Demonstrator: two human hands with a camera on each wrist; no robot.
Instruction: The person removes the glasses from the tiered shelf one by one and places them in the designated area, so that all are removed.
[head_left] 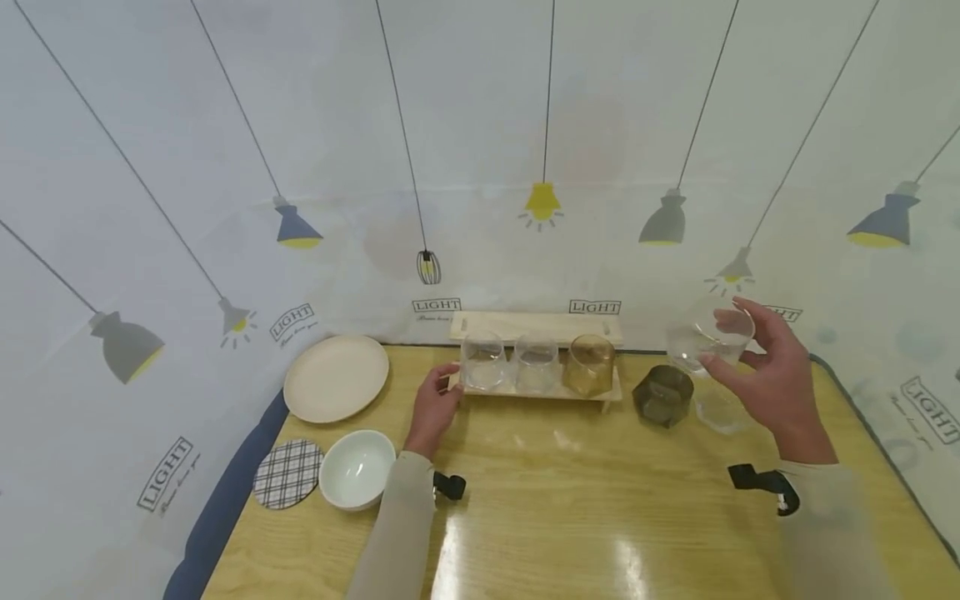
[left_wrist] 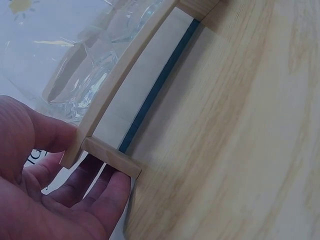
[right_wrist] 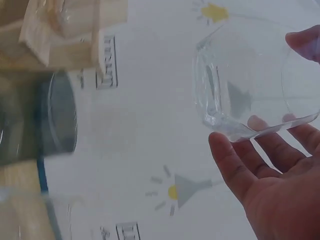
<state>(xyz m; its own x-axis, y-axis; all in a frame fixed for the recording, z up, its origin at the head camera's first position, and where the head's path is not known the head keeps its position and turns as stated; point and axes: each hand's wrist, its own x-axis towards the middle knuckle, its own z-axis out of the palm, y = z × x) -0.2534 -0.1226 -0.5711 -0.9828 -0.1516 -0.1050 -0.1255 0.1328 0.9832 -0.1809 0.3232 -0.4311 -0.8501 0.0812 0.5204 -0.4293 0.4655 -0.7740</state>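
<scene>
At the left end of a small wooden rack (head_left: 536,390), my left hand (head_left: 437,408) grips its edge. In the left wrist view the thumb presses the top board (left_wrist: 102,102) and the fingers curl by the end leg (left_wrist: 112,157). Two clear glasses (head_left: 483,362) and an amber glass (head_left: 590,367) stand in a row on the rack. My right hand (head_left: 783,387) holds a faceted clear glass (right_wrist: 250,85) up above the table, thumb on one side and fingers on the other. Below it on the table are a smoky grey glass (head_left: 663,396) and another clear glass (head_left: 722,414).
Left of the rack lie a cream plate (head_left: 336,379), a white bowl (head_left: 357,471) and a round checked coaster (head_left: 288,473). A wooden table (head_left: 540,500) carries everything. Behind it hangs a white cloth (head_left: 480,125) printed with lamps, close to the rack's back.
</scene>
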